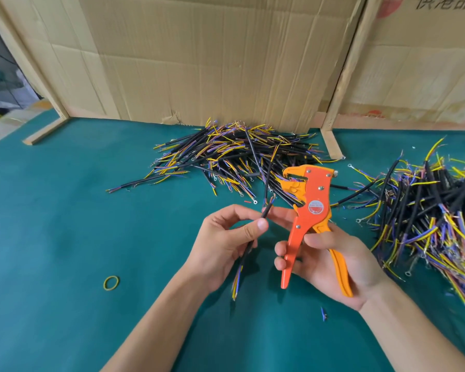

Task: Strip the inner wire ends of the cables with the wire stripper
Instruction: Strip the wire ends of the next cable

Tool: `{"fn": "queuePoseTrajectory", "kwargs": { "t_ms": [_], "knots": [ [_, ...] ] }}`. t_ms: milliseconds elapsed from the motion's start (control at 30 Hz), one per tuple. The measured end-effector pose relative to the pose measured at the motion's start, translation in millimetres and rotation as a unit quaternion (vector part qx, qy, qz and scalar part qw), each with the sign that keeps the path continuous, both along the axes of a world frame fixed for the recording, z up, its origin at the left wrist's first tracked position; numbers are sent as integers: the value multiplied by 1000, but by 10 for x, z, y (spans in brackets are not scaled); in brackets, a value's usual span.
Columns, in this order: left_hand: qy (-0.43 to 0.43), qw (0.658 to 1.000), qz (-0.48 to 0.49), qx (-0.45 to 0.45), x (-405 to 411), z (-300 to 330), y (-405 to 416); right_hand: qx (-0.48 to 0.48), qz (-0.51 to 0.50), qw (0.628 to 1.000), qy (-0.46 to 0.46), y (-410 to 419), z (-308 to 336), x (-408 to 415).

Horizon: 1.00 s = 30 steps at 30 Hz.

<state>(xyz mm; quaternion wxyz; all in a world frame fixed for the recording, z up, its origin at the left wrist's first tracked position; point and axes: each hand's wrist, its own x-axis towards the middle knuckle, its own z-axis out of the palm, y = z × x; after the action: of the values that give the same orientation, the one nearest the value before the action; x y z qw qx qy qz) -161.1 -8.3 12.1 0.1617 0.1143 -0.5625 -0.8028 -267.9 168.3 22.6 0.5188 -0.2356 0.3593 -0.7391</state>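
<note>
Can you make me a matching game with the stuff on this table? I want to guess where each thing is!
Things:
1. wire stripper
2. black cable
3. yellow rubber band
4. big cable pile

Places:
A. lying alone on the green mat
B. held in the left hand
C. against the cardboard wall
D. held in the right hand

Pairs: 1-D, 2-B, 3-A, 4-C

This looks like a small workshop: big heaps of cut cables (234, 154) lie on a green worktop (65, 237), with cardboard walls (199, 55) on wooden frames
</note>
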Motion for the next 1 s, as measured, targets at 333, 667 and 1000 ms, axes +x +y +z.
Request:
{"fn": "queuePoseTrajectory", "kwargs": {
  "t_ms": [333, 667, 1000],
  "knots": [
    [32, 992, -122, 15, 32, 40, 85, -16, 61, 997, 32, -9, -1, 35],
    [-1, 964, 72, -258, 38, 154, -117, 6, -19, 1000, 23, 87, -3, -79],
    [-69, 828, 124, -543, 30, 143, 1, -68, 47, 996, 42, -3, 24, -7]
  ]
}}
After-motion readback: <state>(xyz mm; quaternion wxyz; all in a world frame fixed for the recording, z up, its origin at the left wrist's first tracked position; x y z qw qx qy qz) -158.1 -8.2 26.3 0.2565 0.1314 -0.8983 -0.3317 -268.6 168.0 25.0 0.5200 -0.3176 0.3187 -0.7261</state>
